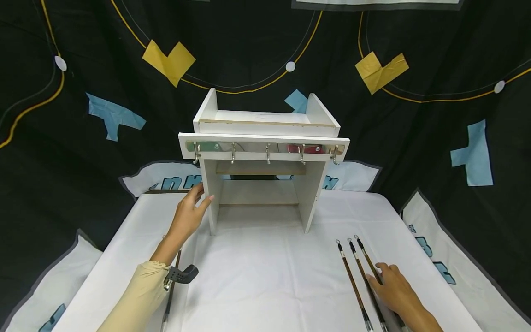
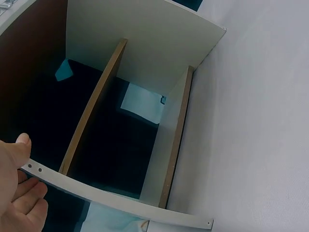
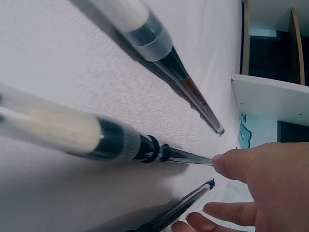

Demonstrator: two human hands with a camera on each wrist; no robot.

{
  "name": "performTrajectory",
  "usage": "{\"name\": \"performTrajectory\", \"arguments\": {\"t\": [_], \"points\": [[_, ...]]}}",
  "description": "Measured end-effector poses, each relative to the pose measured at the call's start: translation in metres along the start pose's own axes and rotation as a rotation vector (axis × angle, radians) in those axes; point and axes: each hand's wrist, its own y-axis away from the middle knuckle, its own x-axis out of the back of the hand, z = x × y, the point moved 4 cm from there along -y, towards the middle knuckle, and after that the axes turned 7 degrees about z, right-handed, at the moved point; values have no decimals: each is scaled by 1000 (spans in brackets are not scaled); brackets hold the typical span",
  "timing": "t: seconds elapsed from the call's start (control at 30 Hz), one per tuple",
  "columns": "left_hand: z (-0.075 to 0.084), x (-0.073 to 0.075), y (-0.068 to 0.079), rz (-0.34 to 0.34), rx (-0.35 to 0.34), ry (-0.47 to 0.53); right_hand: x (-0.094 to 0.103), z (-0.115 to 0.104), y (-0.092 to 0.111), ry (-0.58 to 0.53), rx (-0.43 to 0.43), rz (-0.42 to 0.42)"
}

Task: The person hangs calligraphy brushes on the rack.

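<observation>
A white shelf unit (image 1: pixel 309 193) with a front rail of several metal hooks (image 1: pixel 268 152) stands on the table. My left hand (image 1: pixel 188 216) grips its left side panel (image 2: pixel 116 202), thumb on the inner side and fingers outside. Three calligraphy brushes (image 1: pixel 352 279) with hanging loops lie side by side at the right. In the right wrist view, white bristles show under the clear cap of the middle brush (image 3: pixel 53 128). Over the rightmost brush (image 3: pixel 178 208) my right hand (image 1: pixel 394 288) reaches down, thumb and fingers spread apart on either side of it.
Another thin brush (image 1: pixel 169 299) lies at the left, partly hidden beneath my left forearm. White cloth covers the table (image 1: pixel 265 281). Black curtain (image 1: pixel 249 46) with yellow and blue tape hangs behind and around it.
</observation>
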Motion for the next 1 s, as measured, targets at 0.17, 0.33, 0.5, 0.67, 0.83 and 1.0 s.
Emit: {"name": "performTrajectory", "arguments": {"t": [0.17,0.33,0.5,0.67,0.83,1.0], "points": [[1,0,-1,-5,-2,-4,-2,1,1,15,-5,-9],[-2,-1,-3,-7,7,3,-6,2,3,21,-9,-13],[-5,-1,-3,-9,-2,4,-8,3,3,15,-15,-21],[-8,0,-2,-10,-10,8,-8,4,2,11,-21,-40],[-11,0,-2,-16,-16,16,-9,5,1,15,-29,-56],[-11,-1,-2,-15,-25,16,-9,8,0,28,-46,-61]]}}
